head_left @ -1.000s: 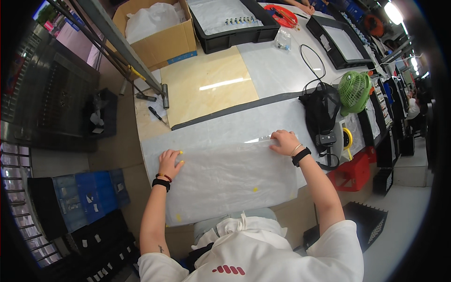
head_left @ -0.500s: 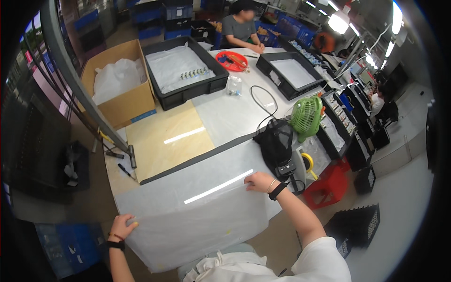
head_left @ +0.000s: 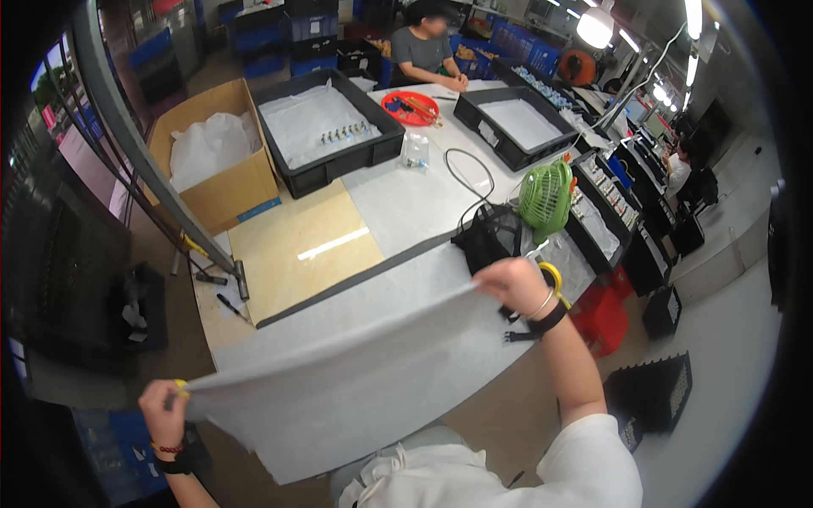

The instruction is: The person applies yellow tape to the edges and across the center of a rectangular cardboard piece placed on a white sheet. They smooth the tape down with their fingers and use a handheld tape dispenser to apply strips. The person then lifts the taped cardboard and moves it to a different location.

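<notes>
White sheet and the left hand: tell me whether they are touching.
Touching. The head view shows the left hand pinching a corner of the white sheet, lifted off the table; the right hand grips the other corner.

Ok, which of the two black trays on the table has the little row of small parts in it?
The nearer, larger black tray, beside the cardboard box. Small parts line its white liner; the farther black tray, by the seated person, shows only a plain white sheet.

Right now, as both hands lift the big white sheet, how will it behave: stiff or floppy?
Probably floppy: the white sheet sags between the left hand and right hand. Likely light, since pinched edges alone carry it. Its lower edge hangs loose, so it may drag across the table.
</notes>
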Tool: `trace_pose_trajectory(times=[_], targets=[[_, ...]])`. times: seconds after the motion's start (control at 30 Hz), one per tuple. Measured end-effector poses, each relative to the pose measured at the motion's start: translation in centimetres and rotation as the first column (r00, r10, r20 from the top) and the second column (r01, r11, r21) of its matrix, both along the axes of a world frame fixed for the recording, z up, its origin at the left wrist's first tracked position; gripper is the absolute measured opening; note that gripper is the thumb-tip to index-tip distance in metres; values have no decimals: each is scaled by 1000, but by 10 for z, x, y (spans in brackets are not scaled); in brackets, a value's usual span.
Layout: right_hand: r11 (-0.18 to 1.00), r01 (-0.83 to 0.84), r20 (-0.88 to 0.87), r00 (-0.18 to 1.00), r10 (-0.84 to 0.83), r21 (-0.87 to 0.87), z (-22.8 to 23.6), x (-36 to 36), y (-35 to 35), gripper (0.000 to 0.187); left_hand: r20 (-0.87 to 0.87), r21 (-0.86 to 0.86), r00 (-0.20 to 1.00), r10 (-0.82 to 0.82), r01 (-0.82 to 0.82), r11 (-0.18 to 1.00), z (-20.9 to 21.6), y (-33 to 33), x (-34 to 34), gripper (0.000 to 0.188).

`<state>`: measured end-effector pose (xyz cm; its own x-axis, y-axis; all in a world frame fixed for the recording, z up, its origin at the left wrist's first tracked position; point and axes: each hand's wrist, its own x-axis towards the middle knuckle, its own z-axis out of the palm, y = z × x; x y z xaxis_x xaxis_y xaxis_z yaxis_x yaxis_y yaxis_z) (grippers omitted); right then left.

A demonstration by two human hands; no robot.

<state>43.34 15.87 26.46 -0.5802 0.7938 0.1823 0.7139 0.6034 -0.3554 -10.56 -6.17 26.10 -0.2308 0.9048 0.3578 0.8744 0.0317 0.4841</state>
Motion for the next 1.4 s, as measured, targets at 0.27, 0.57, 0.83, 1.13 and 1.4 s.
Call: trace_pose_trajectory(times=[0.27,0.57,0.83,1.13,1.4], targets=[[763,49,-120,992,37,644,10,-9,-15,23,-430,330,902,21,136,934,-1,-17,9,23],[949,2,-2,1000,-1,314,-227,21,-79,24,-193,-122,980,-48,25,992,-263,-105,49,20],[998,67,31,997,-68,20,-263,33,-106,34,224,-370,963,151,-59,927,-259,-110,70,32],[894,130,69,991,-111,-429,-262,41,-58,22,371,-652,912,177,120,749,-270,-100,17,25],[843,114,147,988,-42,-526,-265,41,-36,21,630,-598,703,332,165,785,-294,-105,-3,18]])
